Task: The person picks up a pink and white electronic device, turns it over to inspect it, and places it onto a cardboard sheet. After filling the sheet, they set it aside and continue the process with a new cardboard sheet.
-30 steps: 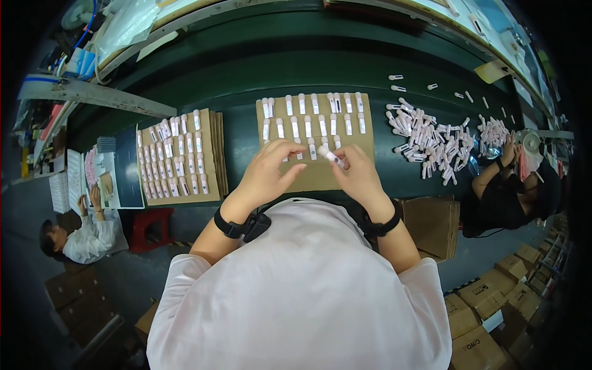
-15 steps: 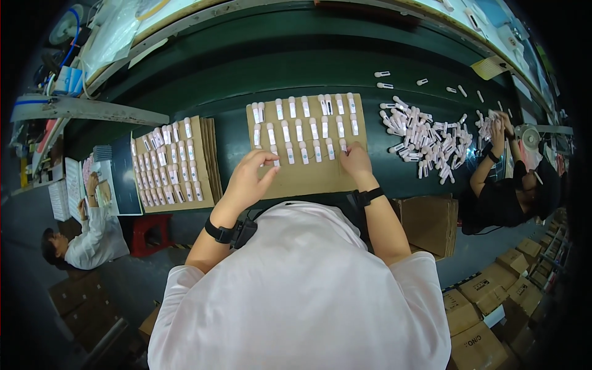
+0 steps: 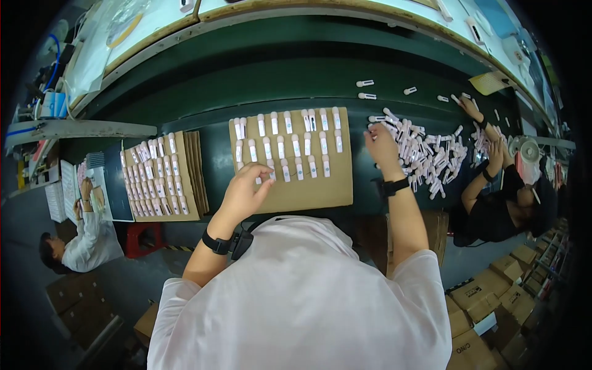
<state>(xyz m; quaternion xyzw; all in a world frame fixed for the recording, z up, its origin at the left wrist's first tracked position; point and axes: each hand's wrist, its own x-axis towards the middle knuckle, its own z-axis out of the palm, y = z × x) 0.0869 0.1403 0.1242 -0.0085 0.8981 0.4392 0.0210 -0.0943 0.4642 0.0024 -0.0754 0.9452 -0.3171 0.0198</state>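
Small pale pink stick-shaped devices with round heads (image 3: 299,168) lie in three rows on a brown cardboard sheet (image 3: 308,196) in front of me. My left hand (image 3: 246,190) hovers over the sheet's lower left, thumb and fingers apart, partly covering the leftmost devices of the nearest row. Off the sheet's right edge, my right hand (image 3: 383,147) is at the left side of a loose heap of the same devices (image 3: 435,154). Its fingers are curled together; what they hold, if anything, is too small to make out.
To the left, a stack of cardboard sheets (image 3: 196,176) carries more devices in rows. A co-worker's hand (image 3: 472,108) reaches among scattered devices at far right; another person (image 3: 92,237) sits at left. A metal-edged shelf (image 3: 259,13) runs along the back.
My right hand has left the nearest row's right end and moved right to the heap. My left hand stays by the row's left end. The co-worker's hand has reached farther out.
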